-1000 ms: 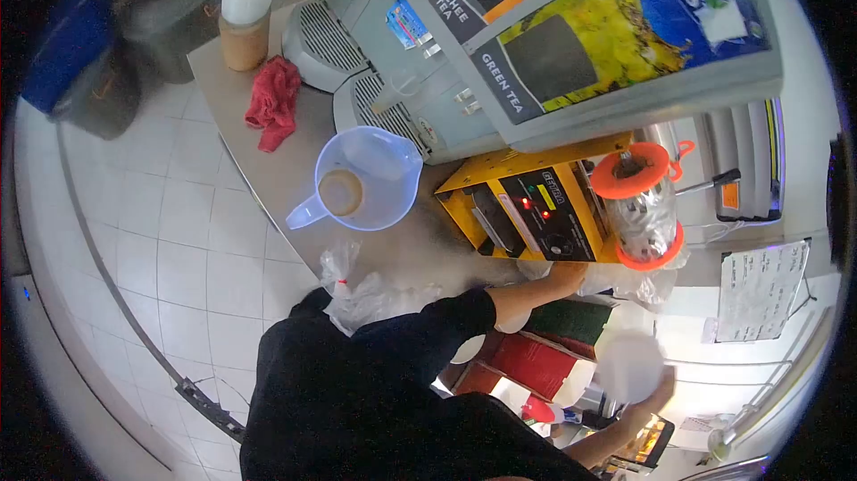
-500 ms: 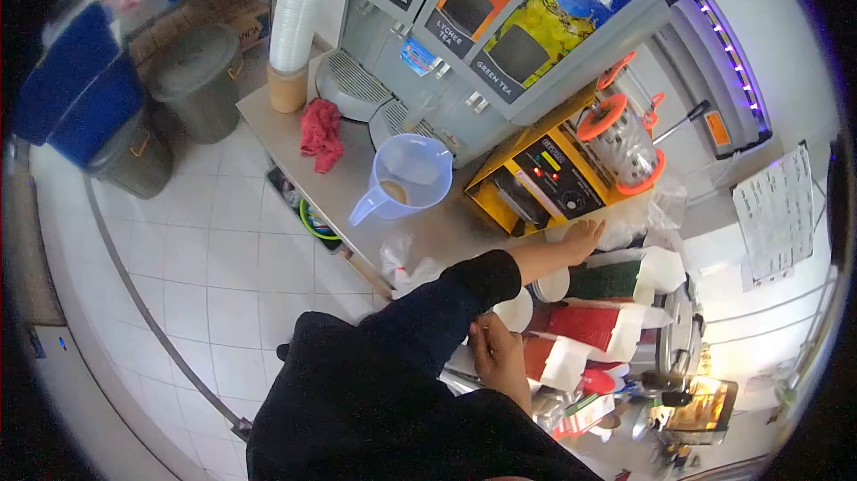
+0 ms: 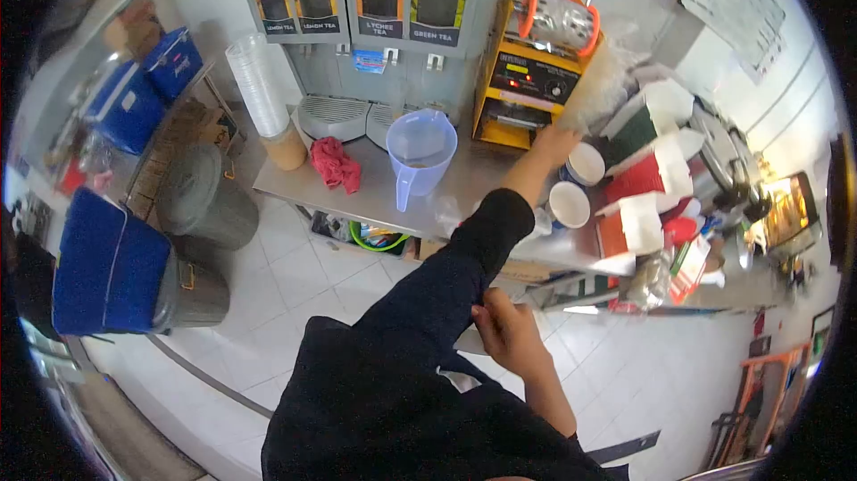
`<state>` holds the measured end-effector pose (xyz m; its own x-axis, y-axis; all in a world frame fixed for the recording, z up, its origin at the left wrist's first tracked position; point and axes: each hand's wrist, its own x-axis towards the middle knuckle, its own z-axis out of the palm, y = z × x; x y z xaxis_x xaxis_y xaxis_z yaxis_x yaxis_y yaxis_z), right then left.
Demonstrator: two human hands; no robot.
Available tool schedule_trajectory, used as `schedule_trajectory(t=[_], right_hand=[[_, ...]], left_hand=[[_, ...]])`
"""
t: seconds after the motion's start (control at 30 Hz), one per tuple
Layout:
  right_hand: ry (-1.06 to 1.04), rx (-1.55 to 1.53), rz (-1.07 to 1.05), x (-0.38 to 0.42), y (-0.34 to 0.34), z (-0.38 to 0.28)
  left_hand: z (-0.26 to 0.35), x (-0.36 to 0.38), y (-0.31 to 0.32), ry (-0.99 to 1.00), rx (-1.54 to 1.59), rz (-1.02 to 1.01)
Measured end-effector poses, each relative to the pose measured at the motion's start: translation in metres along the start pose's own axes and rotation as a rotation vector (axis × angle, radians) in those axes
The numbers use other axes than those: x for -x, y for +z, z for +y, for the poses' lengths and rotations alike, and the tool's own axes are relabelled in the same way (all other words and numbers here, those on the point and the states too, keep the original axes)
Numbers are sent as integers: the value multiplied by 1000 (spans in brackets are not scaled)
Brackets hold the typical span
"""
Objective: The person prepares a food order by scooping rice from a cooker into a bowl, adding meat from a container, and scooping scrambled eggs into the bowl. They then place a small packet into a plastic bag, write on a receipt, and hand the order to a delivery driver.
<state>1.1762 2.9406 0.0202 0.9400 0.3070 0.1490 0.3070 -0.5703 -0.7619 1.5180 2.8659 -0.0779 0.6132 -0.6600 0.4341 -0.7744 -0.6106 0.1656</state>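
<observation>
My left hand (image 3: 557, 147) reaches across the counter to the clear plastic bags (image 3: 600, 92) beside a yellow sealing machine (image 3: 527, 79). Its fingertips are lost against the bags. White paper cups (image 3: 569, 204) stand just right of that forearm. Nearer to me, my right hand (image 3: 513, 338) is closed with curled fingers, right at the dark sleeve (image 3: 420, 311) of my left arm; I cannot tell what is in it. On the counter to the left stands a translucent blue measuring jug (image 3: 422, 155) with some liquid at its bottom.
Drink dispensers (image 3: 384, 25) line the back wall. Left of the jug are a red cloth (image 3: 335, 165) and stacked clear cups (image 3: 259, 83). Several food boxes (image 3: 638, 173) stand to the right. Grey bins (image 3: 205, 200) and a blue cooler box (image 3: 112, 267) are on the left.
The camera view has turned, so the counter appears more level and the floor at the right shows. My left hand remains by the plastic bags, and my right hand stays curled by the left sleeve.
</observation>
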Motion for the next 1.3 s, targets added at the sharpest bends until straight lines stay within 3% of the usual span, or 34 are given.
schedule_trajectory(t=[0.1, 0.17, 0.23, 0.3, 0.37, 0.43, 0.5, 0.53, 0.7, 0.8, 0.9, 0.97, 1.1, 1.17, 1.23, 1.3], right_hand=[[-300, -341, -164, 9, 2, -20], [-102, -476, -251, 12, 1, -13], [79, -339, -441, 3, 0, 3], [-4, -310, -219, -10, 31, 33], [-173, -293, -17, -33, 54, 46], [-264, -259, 41, -67, 68, 53], [-310, -224, -1, -108, 84, 56], [-323, -201, -44, -124, 91, 55], [-396, -85, -302, -174, 123, 43], [-406, -23, -385, -185, 127, 36], [-373, 55, -372, -194, 119, 36], [-325, 96, -274, -205, 103, 31], [-215, -109, 6, -221, 68, -2], [-288, -80, 71, -227, 88, 2], [-351, -105, 108, -236, 103, 3], [-410, -178, -7, -244, 107, 3]], left_hand=[[-15, -6, -19, -80, 106, 18], [-34, -23, -3, -255, 231, 152], [-39, -48, 1, -442, 578, 321], [-33, -70, -23, -630, 1086, 461], [-43, -131, 11, -668, 1833, 658], [-23, -149, -17, -790, 2202, 618], [-6, -149, -74, -847, 2363, 512], [-8, -151, -92, -767, 2397, 482], [-27, -147, -207, -342, 2400, 435], [-13, -137, -254, 18, 2480, 345], [11, -109, -266, 252, 2264, 27], [20, -86, -240, 458, 1963, -131], [-1, -33, -188, 624, 1197, -281], [-14, -29, -169, 526, 1404, -534], [-32, -32, -168, 426, 1391, -575], [-51, -37, -166, 407, 1317, -521]])
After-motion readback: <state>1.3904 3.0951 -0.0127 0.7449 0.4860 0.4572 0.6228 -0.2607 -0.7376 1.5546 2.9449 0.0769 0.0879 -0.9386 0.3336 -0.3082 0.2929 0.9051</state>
